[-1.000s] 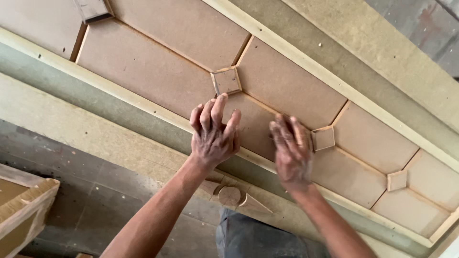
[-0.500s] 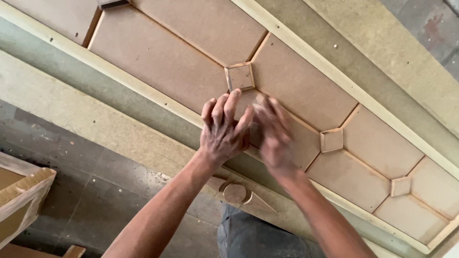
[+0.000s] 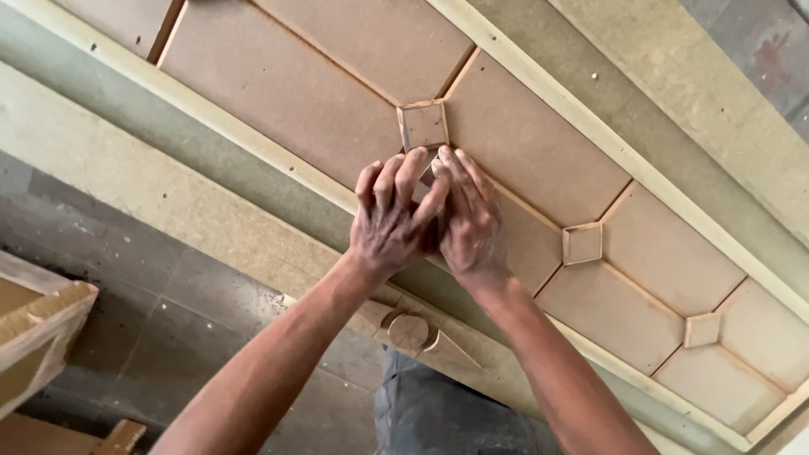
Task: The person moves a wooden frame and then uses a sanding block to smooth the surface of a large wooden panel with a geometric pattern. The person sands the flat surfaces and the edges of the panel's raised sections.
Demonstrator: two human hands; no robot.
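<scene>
Now both hands have come together just below the small square block (image 3: 423,125): the left hand (image 3: 394,221) and right hand (image 3: 468,217) press flat, fingers spread, holding nothing, on the brown panel (image 3: 286,93).

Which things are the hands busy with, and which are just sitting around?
Busy with:
left hand and right hand, pressed together on the brown panelled board
small square block right at the fingertips

Just sitting around:
round wooden disc below the board
pale wooden frame piece at the left
other square blocks
</scene>
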